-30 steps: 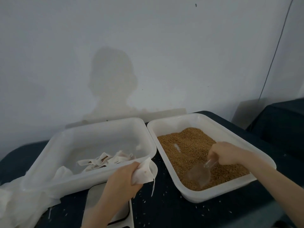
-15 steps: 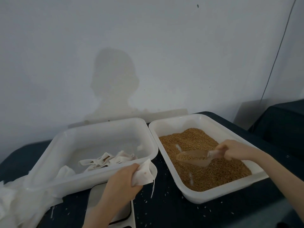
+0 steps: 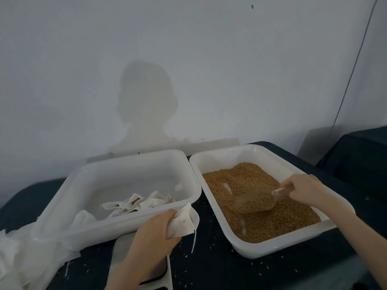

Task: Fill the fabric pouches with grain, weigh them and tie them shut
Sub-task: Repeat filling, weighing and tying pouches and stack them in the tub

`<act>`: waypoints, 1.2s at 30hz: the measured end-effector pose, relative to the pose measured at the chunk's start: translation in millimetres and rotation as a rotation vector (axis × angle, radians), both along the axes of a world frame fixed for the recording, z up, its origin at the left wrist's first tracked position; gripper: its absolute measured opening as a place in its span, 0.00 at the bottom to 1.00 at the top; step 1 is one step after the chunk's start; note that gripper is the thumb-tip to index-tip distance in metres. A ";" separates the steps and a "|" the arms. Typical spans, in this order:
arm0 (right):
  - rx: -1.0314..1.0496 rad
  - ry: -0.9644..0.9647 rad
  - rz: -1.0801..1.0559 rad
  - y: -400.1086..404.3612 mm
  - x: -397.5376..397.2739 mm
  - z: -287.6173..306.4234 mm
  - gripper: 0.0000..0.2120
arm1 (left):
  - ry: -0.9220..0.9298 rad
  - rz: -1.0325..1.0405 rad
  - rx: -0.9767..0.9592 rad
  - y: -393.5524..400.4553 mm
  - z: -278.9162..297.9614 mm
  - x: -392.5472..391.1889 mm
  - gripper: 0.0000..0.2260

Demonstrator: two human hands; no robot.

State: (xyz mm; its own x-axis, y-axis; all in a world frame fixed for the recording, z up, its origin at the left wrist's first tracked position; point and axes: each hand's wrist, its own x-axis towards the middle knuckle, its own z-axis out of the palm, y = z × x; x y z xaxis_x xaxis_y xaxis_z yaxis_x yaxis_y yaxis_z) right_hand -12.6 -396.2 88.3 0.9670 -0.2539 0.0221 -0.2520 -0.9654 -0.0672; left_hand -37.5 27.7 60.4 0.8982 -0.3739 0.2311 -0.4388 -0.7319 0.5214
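Note:
My left hand point(image 3: 156, 231) grips a white fabric pouch point(image 3: 184, 221) above the scale point(image 3: 125, 251), between the two tubs; its drawstring hangs down. My right hand point(image 3: 306, 190) holds the handle of a clear plastic scoop point(image 3: 256, 200) full of brown grain, just above the grain point(image 3: 251, 185) in the right white tub point(image 3: 261, 249). Several empty pouches point(image 3: 136, 203) lie in the left white tub point(image 3: 117, 227).
A pile of white cloth point(image 3: 16, 256) spills over the table's left front. Loose grains are scattered on the dark tablecloth point(image 3: 209, 268). A pale wall stands right behind the tubs, with a thin cable point(image 3: 354, 65) running down at the right.
My right hand pushed the scoop through the grain and lifted it out full, level over the tub. My left hand with the pouch stayed in place.

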 end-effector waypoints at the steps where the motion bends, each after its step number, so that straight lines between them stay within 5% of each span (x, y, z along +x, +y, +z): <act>1: 0.090 0.014 0.006 1.6 0.3 -0.2 0.14 | 0.001 0.002 -0.004 0.2 -0.4 -0.4 0.06; 4: 0.203 0.012 0.005 9.9 -1.6 4.1 0.14 | 0.001 0.010 -0.019 0.1 -1.2 -1.0 0.06; 8: -0.118 -0.034 -0.004 19.7 -4.0 12.1 0.13 | 0.000 0.018 -0.018 0.3 0.1 -1.9 0.05; 11: -0.141 -0.019 -0.038 22.6 -4.4 13.8 0.13 | 0.003 0.020 -0.011 1.0 0.6 -2.0 0.05; 17: 0.227 -0.037 -0.052 21.8 -5.4 4.3 0.07 | 0.011 0.028 0.004 2.7 -1.4 -1.9 0.06; 24: 0.521 -0.082 0.017 34.0 -7.2 23.1 0.25 | 0.031 0.041 -0.024 6.6 -2.3 -1.5 0.05; 36: 0.499 0.061 0.360 102.0 -20.1 66.4 0.26 | 0.059 0.093 -0.076 23.7 2.9 -3.9 0.13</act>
State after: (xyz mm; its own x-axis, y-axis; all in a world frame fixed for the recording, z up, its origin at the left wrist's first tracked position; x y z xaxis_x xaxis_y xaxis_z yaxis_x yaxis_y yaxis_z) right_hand -32.7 -294.2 154.8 0.9896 0.1235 -0.0736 0.0663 -0.8463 -0.5285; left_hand -41.4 51.4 63.3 0.9411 -0.2718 0.2013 -0.3378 -0.7250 0.6002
